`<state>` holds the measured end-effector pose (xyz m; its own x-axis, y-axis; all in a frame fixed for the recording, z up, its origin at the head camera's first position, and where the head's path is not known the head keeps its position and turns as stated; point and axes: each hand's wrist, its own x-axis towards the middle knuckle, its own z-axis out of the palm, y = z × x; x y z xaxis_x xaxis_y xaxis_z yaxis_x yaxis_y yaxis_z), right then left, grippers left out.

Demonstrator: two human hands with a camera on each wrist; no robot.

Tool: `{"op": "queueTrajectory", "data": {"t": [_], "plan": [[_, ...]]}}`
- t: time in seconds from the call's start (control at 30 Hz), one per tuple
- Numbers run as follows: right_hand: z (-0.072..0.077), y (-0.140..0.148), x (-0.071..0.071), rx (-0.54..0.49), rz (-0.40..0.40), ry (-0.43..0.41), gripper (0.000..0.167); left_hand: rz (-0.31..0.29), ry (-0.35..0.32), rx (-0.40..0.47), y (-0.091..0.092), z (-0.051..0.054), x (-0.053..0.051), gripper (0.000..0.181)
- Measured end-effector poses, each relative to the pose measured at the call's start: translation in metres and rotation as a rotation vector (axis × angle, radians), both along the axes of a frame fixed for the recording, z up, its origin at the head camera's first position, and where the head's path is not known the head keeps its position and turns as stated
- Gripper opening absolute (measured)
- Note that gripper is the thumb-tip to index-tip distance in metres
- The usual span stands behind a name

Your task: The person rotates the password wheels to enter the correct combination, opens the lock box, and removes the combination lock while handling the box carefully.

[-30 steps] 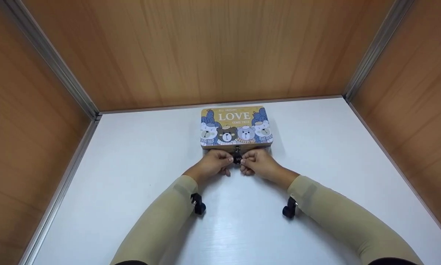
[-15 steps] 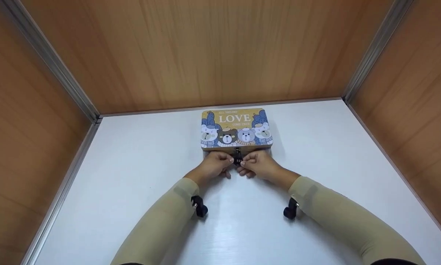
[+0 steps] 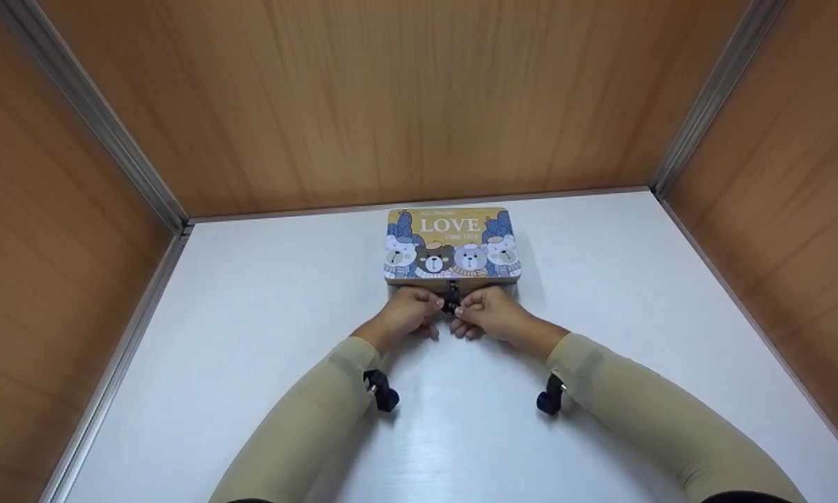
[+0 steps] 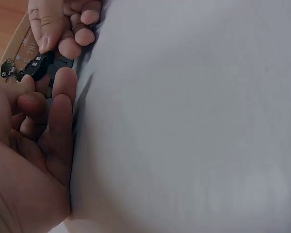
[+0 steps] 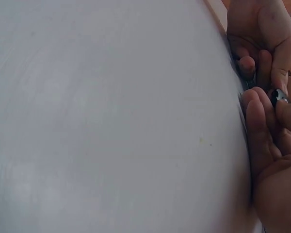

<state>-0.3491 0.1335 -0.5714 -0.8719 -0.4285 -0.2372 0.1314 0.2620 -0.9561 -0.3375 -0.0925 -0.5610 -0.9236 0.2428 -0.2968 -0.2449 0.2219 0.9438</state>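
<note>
A tin box with bears and the word LOVE on its lid sits near the back wall, its lid down. From the metal clasp on its front hangs a small black combination padlock; the left wrist view shows its number dials. My left hand pinches the padlock's left side between thumb and finger. On the other side, my right hand has thumb and index finger at the padlock's right edge. The other fingers of both hands are loosely bent below it. Fingers hide part of the lock.
The white tabletop spreads around the box and under both forearms. Wood-grain panels with metal corner strips stand at the back and both sides. A small black camera hangs at each sleeve cuff.
The box has shifted very slightly to the right. My right hand's lower fingers have moved a little leftward under the padlock. Both hands stay at the padlock.
</note>
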Motion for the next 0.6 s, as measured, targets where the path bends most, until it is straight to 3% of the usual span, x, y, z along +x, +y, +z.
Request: {"op": "queueTrajectory", "data": {"t": [0.17,0.37,0.47,0.6], "plan": [[-0.0001,-0.0021,0.0012,0.011,0.021,0.004,0.015,0.026,0.016,0.013,0.0006,-0.0031,0.0015,0.019],[0.0023,-0.0046,0.0061,-0.034,0.01,-0.033,0.015,0.047,0.008,0.001,0.0013,0.0007,0.0019,0.026],[0.0007,-0.0058,0.0059,-0.055,0.004,-0.032,0.015,0.051,-0.038,0.065,0.0016,0.0047,0.0026,0.029],[-0.004,-0.006,0.0033,-0.081,-0.016,-0.055,0.012,0.051,-0.148,0.188,0.003,0.0062,0.0033,0.018]]}}
